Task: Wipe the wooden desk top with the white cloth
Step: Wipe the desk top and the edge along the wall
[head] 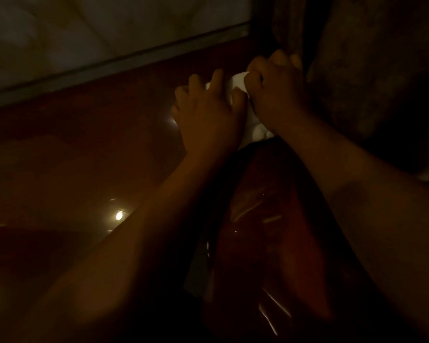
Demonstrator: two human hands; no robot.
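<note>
Pretty dim. Gripping a crumpled white cloth (238, 82) with both hands: left hand (208, 117) curled over it, right hand (280, 95) pinching its upper edge. Down on the glossy reddish-brown wooden table (84, 157), far right end, just beside a dark curtain (357, 70).
</note>
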